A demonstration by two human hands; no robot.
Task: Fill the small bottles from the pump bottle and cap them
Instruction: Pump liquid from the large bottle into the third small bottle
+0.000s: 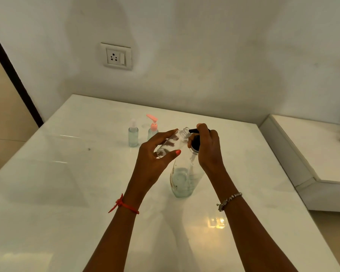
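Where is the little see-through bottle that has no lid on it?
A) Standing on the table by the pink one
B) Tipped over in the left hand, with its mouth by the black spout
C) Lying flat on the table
B: the left hand holds the small clear bottle tilted, its open neck at the black nozzle of the pump bottle, whose pump head the right hand grips.

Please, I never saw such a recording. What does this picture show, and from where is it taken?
No machine here: a camera on the person's head looks down at two bare hands. The left hand holds a small open bottle, tilted, its neck at the nozzle. The right hand grips the head of the pump bottle, which stands on the white table. Behind stand two closed small bottles: the clear-capped bottle and the pink-pump bottle.
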